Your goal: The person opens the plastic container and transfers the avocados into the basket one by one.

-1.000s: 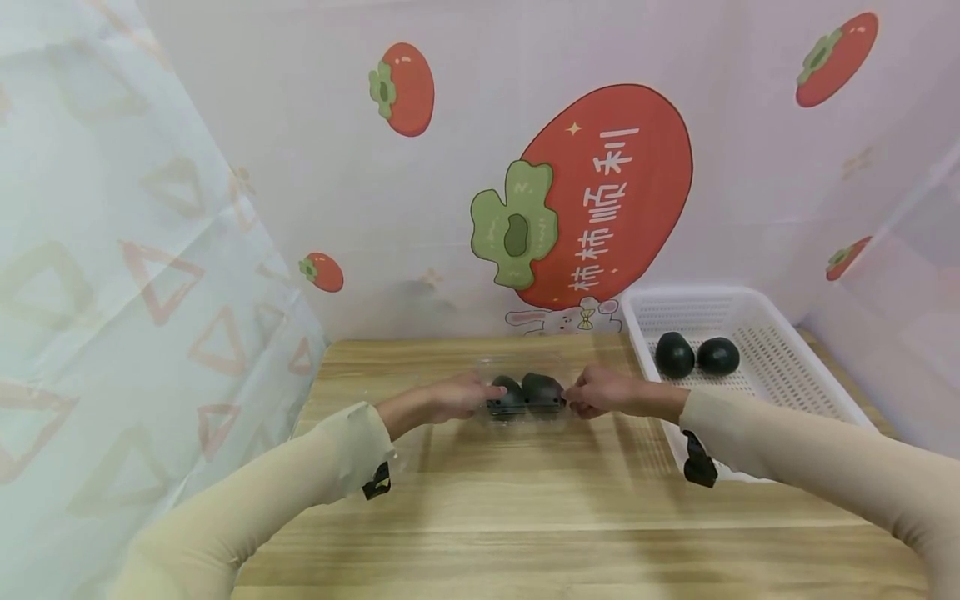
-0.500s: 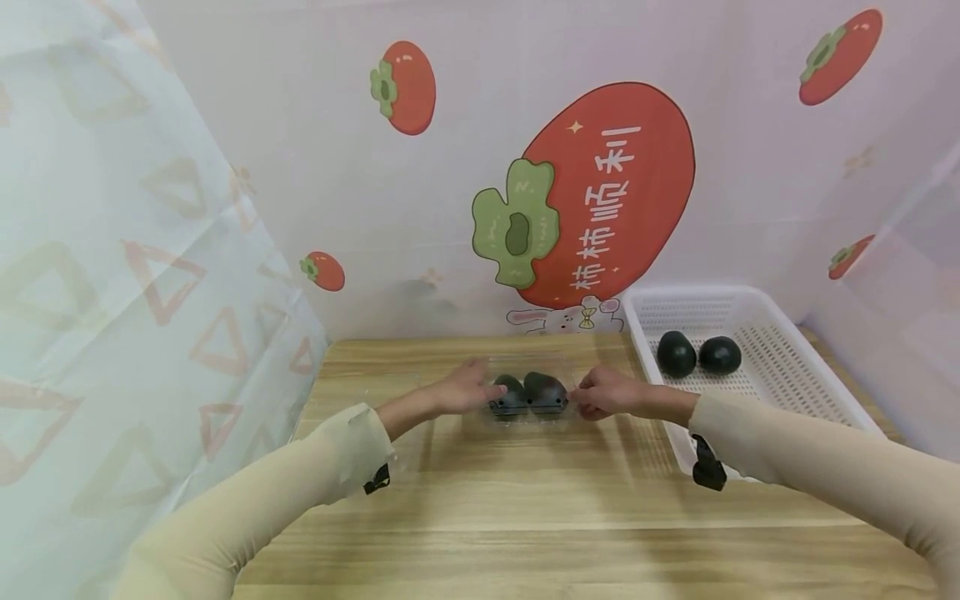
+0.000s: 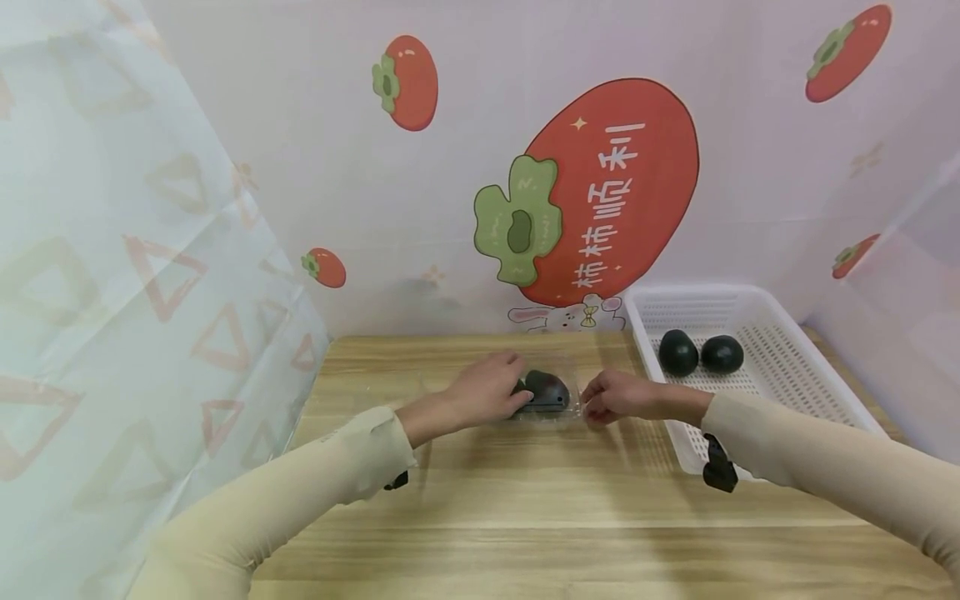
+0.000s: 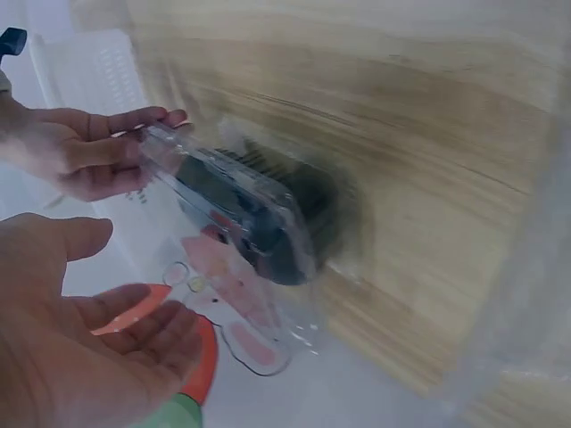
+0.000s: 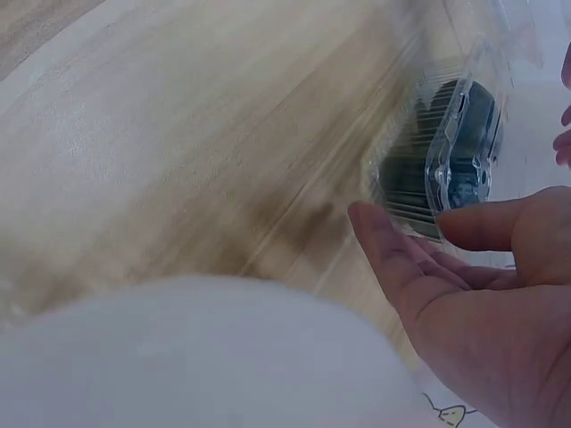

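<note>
A clear plastic clamshell box (image 4: 232, 192) on the table has dark avocados (image 3: 546, 392) inside, with its clear lid lying over them in the left wrist view. My right hand (image 3: 613, 396) is at the box's right end, thumb and fingertips pinching the rim at the corner. The right wrist view shows that thumb on the edge and the fingers below it. Over the left part of the box is my left hand (image 3: 489, 390), partly covering one avocado in the head view. Its fingers (image 4: 147, 334) are loosely bent with nothing between them.
A white perforated plastic basket (image 3: 821, 367) stands at the right of the wooden table (image 3: 525, 500), with two more avocados (image 3: 700, 354) in it. A back wall sheet printed with persimmons (image 3: 622, 192) rises behind the table, and another sheet (image 3: 112, 292) borders the left side.
My left hand has left the box's left end and moved right over its top. The right hand has stayed at the right end, its fingers shifting slightly. The view has tilted a little.
</note>
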`<state>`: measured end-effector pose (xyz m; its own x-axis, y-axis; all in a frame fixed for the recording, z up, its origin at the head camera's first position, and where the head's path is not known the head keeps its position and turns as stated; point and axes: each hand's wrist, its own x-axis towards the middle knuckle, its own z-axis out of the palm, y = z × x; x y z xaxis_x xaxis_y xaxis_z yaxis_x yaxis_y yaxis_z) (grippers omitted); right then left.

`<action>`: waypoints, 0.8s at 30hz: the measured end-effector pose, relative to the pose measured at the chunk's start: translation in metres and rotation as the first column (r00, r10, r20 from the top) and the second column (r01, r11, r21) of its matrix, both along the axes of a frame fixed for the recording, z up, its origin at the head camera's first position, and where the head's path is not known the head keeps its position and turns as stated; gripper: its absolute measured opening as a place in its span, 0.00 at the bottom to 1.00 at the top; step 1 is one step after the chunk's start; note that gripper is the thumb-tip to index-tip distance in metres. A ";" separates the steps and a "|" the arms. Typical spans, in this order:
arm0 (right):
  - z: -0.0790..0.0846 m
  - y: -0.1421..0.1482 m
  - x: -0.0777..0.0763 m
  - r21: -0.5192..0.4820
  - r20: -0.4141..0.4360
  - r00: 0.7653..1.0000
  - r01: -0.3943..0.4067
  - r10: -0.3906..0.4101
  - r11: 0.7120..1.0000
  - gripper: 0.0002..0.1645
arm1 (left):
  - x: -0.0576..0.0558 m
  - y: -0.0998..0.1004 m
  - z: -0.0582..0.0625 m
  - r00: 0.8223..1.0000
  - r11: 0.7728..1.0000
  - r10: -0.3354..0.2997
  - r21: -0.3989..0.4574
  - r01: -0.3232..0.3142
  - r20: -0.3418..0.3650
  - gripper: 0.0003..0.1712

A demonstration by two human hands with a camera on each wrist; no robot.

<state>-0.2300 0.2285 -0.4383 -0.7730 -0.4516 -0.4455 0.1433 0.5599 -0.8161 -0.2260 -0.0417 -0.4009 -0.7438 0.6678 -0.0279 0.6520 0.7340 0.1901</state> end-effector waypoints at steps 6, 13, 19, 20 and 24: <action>-0.006 0.001 0.000 -0.045 0.042 0.998 -0.038 0.040 0.998 0.14 | 0.004 0.022 0.000 0.994 0.995 -0.078 -0.062 0.074 -0.079 0.21; -0.006 0.004 0.002 -0.087 0.100 0.992 -0.063 0.072 0.994 0.14 | 0.007 0.041 -0.003 0.989 0.990 -0.133 -0.053 0.130 -0.060 0.15; -0.009 0.004 0.003 -0.156 0.179 0.980 -0.058 0.086 0.986 0.14 | 0.007 0.054 -0.009 0.989 0.987 -0.149 -0.057 0.148 -0.011 0.13; -0.009 0.004 0.003 -0.161 0.183 0.979 -0.057 0.086 0.985 0.14 | 0.008 0.056 -0.010 0.990 0.988 -0.142 -0.053 0.142 0.008 0.13; -0.011 0.005 0.003 -0.164 0.195 0.979 -0.030 0.062 0.986 0.13 | 0.008 0.063 -0.018 0.993 0.992 -0.110 -0.052 0.113 0.050 0.15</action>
<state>-0.2267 0.2330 -0.4498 -0.6531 -0.5623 -0.5073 0.2889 0.4343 -0.8532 -0.2177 0.0210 -0.4192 -0.6620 0.7428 -0.1002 0.7214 0.6677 0.1839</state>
